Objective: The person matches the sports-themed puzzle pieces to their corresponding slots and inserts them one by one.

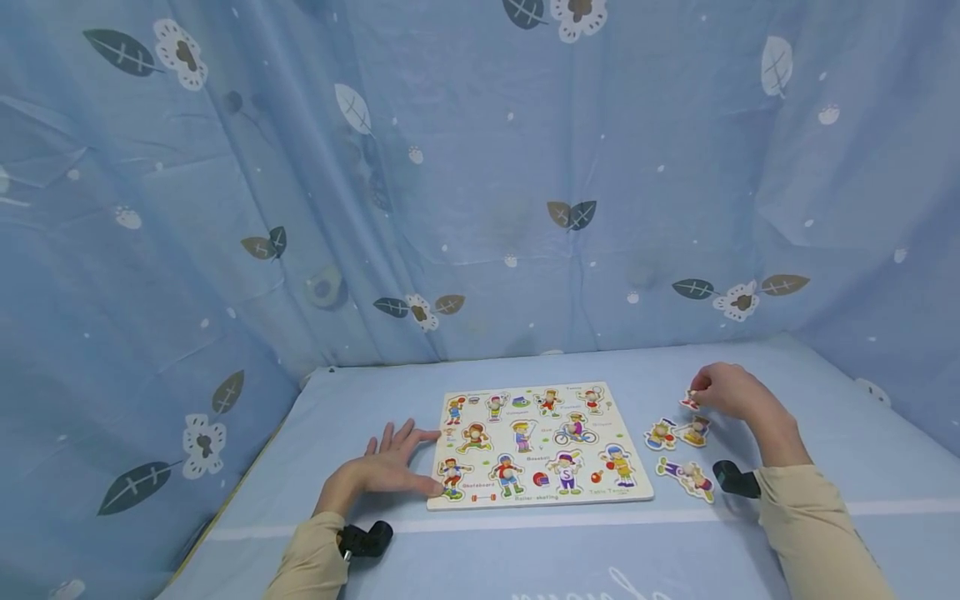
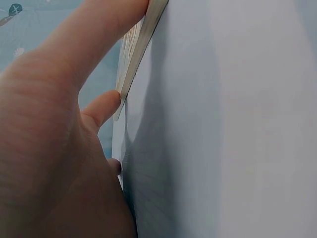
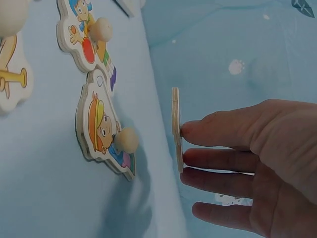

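My left hand (image 1: 386,468) rests at the left edge of a wooden puzzle board (image 1: 480,465), thumb at its near corner and fingers spread. In the left wrist view the thumb and a fingertip meet the board's edge (image 2: 141,49). To the right, my right hand (image 1: 738,396) pinches a small puzzle piece (image 1: 690,401). The right wrist view shows this piece (image 3: 177,134) edge-on, raised above the table; its knob is hidden by the fingers. Below it lie loose knobbed pieces, a yellow-capped figure (image 3: 101,126) and a blue-haired figure (image 3: 85,37).
More loose pieces lie right of the board, among them a purple-and-white figure (image 1: 686,477). Sports figures fill the board in rows. A blue patterned curtain (image 1: 480,208) hangs behind the cloth-covered table (image 1: 450,558). Each wrist wears a black camera (image 1: 365,540).
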### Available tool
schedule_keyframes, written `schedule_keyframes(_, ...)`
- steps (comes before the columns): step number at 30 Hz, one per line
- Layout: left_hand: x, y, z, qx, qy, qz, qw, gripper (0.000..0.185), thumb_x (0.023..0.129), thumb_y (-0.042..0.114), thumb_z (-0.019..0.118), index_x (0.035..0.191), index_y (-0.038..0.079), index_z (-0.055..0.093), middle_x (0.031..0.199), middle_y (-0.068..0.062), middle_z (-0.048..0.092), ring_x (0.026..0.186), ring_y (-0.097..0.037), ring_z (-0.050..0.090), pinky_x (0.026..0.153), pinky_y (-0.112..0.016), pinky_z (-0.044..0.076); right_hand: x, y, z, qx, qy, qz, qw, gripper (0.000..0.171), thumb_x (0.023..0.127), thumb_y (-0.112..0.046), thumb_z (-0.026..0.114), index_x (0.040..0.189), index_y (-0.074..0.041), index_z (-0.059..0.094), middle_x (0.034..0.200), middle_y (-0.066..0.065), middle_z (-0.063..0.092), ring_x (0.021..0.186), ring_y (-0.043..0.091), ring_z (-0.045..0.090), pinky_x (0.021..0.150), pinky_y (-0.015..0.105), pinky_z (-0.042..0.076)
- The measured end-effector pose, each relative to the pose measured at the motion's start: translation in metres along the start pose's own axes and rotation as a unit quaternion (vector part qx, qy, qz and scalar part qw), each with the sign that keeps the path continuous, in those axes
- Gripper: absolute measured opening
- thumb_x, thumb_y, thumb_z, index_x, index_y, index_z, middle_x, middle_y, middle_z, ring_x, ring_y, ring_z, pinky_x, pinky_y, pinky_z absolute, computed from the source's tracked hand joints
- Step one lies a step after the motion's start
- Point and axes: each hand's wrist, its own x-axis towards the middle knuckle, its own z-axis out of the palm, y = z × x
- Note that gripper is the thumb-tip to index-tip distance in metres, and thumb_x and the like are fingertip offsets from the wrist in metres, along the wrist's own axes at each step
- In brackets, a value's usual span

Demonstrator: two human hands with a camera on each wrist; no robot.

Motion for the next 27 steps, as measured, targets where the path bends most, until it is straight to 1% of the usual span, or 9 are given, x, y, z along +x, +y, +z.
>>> schedule_keyframes(5,0.001,-0.002,0.001,0.000,-0.005,0.002,1.0000,0.097,0.067,0.066,0.078,0.149,0.032,0.039,0.165,-0.020,0.007,0.149,-0.049,-0.006,0.115,-0.069,0.000,-0.004,-0.008,0.002,-0.010,0.006,-0.010,1.000,0.020,0.093,-0.008,0.062,0.104,0.007,0.064,0.091,0.016,0.064,0.082,0.028,0.056,0.070,0.041,0.051)
schedule_keyframes(9,0.001,-0.007,0.002,0.003,-0.005,-0.001,1.0000,0.097,0.067,0.067,0.077,0.149,0.032,0.039,0.165,-0.020,0.007,0.149,-0.048,-0.006,0.115,-0.069,0.000,-0.005,-0.019,0.005,-0.024,0.019,-0.029,0.999,0.018,0.092,-0.007,0.062,0.103,0.007,0.065,0.088,0.014,0.064,0.079,0.027,0.056,0.068,0.040,0.051)
schedule_keyframes(14,0.003,-0.010,0.004,0.008,-0.003,-0.001,1.0000,0.098,0.067,0.070,0.075,0.150,0.033,0.039,0.165,-0.020,0.007,0.149,-0.048,-0.006,0.115,-0.069,0.000,-0.004,-0.035,0.008,-0.030,0.035,-0.040,0.998,0.018,0.091,-0.006,0.063,0.104,0.007,0.065,0.089,0.015,0.065,0.079,0.027,0.058,0.071,0.043,0.053)
schedule_keyframes(16,0.003,-0.010,0.004,0.008,-0.002,0.001,1.0000,0.098,0.066,0.070,0.075,0.149,0.033,0.039,0.165,-0.020,0.007,0.149,-0.048,-0.006,0.115,-0.069,0.000,-0.005,-0.042,0.009,-0.037,0.038,-0.042,0.998,0.018,0.092,-0.006,0.062,0.104,0.007,0.065,0.090,0.015,0.066,0.080,0.026,0.058,0.072,0.044,0.054)
schedule_keyframes(21,0.001,-0.005,0.001,0.005,-0.003,-0.001,1.0000,0.099,0.066,0.068,0.077,0.150,0.032,0.039,0.165,-0.021,0.008,0.149,-0.049,-0.006,0.115,-0.069,0.000,-0.005,-0.062,0.013,-0.054,0.038,-0.066,0.996,0.017,0.094,-0.009,0.062,0.105,0.004,0.066,0.088,0.011,0.067,0.077,0.023,0.058,0.067,0.040,0.052)
schedule_keyframes(23,0.001,-0.003,0.000,0.006,-0.003,0.000,1.0000,0.099,0.066,0.067,0.077,0.150,0.032,0.038,0.165,-0.021,0.007,0.149,-0.049,-0.006,0.115,-0.069,0.000,-0.005,-0.069,0.014,-0.058,0.043,-0.076,0.994,0.016,0.094,-0.009,0.063,0.105,0.002,0.067,0.089,0.010,0.067,0.077,0.022,0.058,0.065,0.038,0.052)
schedule_keyframes(27,0.001,-0.002,-0.001,0.009,-0.003,0.004,0.9999,0.098,0.067,0.067,0.076,0.150,0.032,0.037,0.165,-0.020,0.007,0.149,-0.049,-0.006,0.115,-0.069,0.000,-0.005,-0.079,0.015,-0.065,0.058,-0.094,0.992,0.015,0.093,-0.009,0.065,0.104,0.000,0.068,0.093,0.010,0.067,0.077,0.021,0.058,0.067,0.038,0.053)
